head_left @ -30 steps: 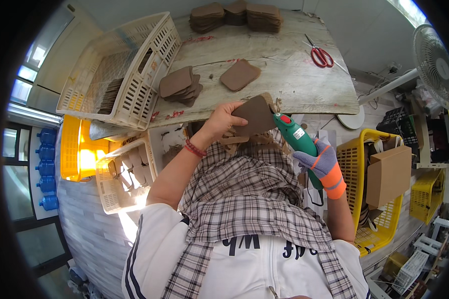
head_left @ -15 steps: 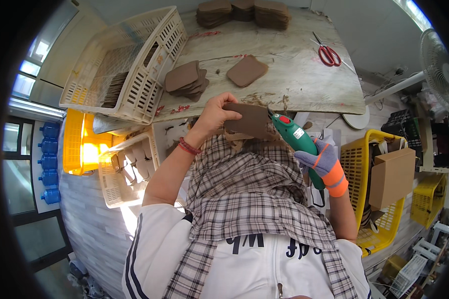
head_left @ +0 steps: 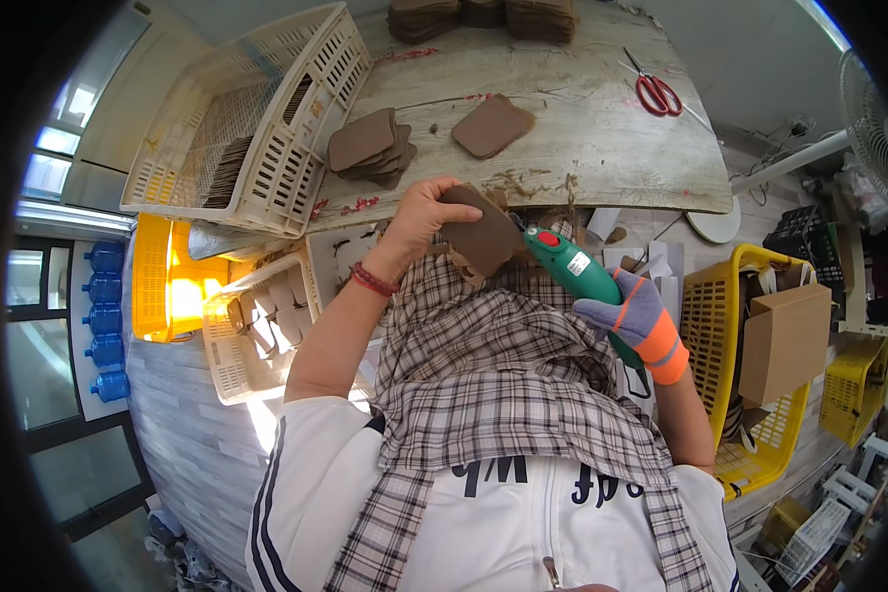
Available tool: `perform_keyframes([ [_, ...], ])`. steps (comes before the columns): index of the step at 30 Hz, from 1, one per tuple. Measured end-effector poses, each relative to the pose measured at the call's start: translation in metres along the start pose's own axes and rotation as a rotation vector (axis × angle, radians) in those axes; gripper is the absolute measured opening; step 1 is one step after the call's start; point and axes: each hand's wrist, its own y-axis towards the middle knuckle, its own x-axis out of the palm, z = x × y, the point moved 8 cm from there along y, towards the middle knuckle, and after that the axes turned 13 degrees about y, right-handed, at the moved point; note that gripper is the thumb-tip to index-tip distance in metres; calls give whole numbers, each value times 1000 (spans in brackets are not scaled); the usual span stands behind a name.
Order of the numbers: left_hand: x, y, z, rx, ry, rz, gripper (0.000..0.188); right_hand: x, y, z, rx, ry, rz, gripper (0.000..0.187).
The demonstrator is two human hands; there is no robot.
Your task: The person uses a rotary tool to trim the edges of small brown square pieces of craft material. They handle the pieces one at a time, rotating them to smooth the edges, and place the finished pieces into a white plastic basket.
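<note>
My bare left hand point(head_left: 426, 215), a red bracelet at its wrist, pinches a flat brown pad with rounded corners point(head_left: 483, 242) between thumb and fingers. Ragged trim hangs along the pad's lower edge, over my plaid apron point(head_left: 493, 375). My right hand point(head_left: 641, 321), in a grey and orange glove, is wrapped round a green electric cutter point(head_left: 570, 264) with a red button. The cutter's tip points at the pad's right edge; whether they touch I cannot tell. On the table beyond lie a small pile of similar pads point(head_left: 367, 143) and a single pad point(head_left: 493, 126).
Red-handled scissors point(head_left: 656, 96) lie at the right of the worn table point(head_left: 562, 89). Taller pad stacks point(head_left: 541, 20) stand at its back. A white crate point(head_left: 266, 168) rests at the left, and a yellow basket point(head_left: 705, 326) with a cardboard box point(head_left: 784, 343) stands at my right.
The pad has turned in my left hand, its right end swinging downward. The cutter has shifted slightly left and down, its tip now beside the pad's right edge.
</note>
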Motion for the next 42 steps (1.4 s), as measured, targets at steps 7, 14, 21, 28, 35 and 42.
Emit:
perform_keyframes([
  [7,16,-5,4,-38,80,-60,18,6,1,-3,18,3,-7,45],
  [14,26,-6,1,-90,170,-133,19,9,6,-1,-33,-23,-12,46],
  [21,33,-7,3,-131,215,-213,20,20,13,-9,-18,-5,-36,46],
  [28,25,-6,2,-119,159,-159,19,20,26,-12,-53,26,-14,46],
  [35,-11,-9,14,-52,41,-50,15,4,15,-4,-91,-239,-3,51],
  [42,-95,7,30,92,-18,264,16,10,13,-7,-35,18,27,44],
])
